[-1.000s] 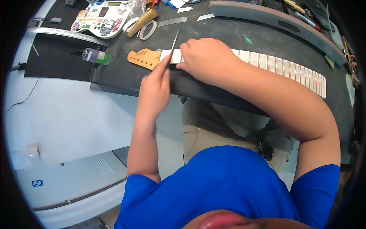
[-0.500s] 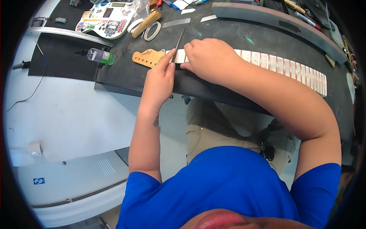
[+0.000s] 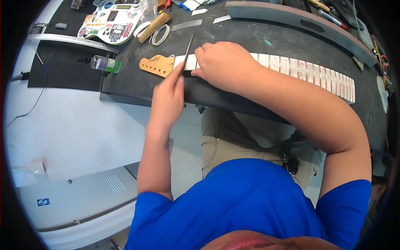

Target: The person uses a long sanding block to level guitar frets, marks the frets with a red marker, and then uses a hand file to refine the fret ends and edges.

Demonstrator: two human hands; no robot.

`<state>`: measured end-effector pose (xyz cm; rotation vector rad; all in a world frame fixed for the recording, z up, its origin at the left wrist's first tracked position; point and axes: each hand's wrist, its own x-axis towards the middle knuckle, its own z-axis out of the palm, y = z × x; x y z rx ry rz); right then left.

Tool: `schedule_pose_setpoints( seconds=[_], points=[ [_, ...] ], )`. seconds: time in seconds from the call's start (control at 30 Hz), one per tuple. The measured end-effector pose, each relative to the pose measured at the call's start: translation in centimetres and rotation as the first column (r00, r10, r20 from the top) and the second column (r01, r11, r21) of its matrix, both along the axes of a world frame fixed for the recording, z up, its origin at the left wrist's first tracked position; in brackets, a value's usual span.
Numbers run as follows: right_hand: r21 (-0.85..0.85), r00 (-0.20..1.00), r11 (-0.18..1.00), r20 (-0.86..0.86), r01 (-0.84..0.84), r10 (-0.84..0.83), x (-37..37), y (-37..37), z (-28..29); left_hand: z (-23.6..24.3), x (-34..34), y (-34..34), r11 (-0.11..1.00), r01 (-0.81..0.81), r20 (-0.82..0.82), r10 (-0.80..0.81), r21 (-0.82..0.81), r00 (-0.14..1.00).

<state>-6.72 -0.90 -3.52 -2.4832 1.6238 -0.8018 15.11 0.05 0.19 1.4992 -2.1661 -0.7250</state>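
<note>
A guitar neck [image 3: 306, 71] lies across the dark bench, its fretboard covered in whitish strips between reddish fret lines. Its bare wooden headstock [image 3: 156, 66] points left. My left hand [image 3: 168, 96] is closed around a thin, dark metal file [image 3: 190, 45], which slants across the neck close to the headstock end. The file's lower part is hidden in the fingers. Just right of the file, my right hand [image 3: 223, 64] wraps over the neck, thumb on the near edge, and hides part of the fretboard.
A stickered white guitar body [image 3: 109, 21], a tape roll [image 3: 161, 35] and a wooden block [image 3: 155, 26] sit far left. A small green-and-clear bottle [image 3: 106, 63] lies near the bench's left end. Behind the neck runs a long grey beam [image 3: 291, 21]. Metal strips [image 3: 186, 25] lie farther back.
My left hand has drawn back toward me, and the file has slid with it across the neck. My right hand keeps its hold. The whole view has shifted slightly.
</note>
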Motion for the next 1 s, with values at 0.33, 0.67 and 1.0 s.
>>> schedule_pose_setpoints(
  seconds=[0.33,0.67,1.0],
  points=[
    [0.038,1.000,0.999,0.024,-0.002,0.002,0.3,0.1,0.6,1.1,-0.4,-0.8,0.999,0.022,0.051,-0.020,-0.042,0.998],
    [0.074,1.000,0.997,-0.012,0.015,-0.014,0.4,0.4,1.0,-1.0,6.8,10.9,0.990,-0.133,-0.118,0.126,-0.050,0.985],
    [0.036,0.999,0.999,-0.051,0.020,-0.019,-0.2,1.0,1.0,-1.7,7.1,8.6,0.986,-0.091,-0.248,0.124,0.140,0.961]
  ],
)
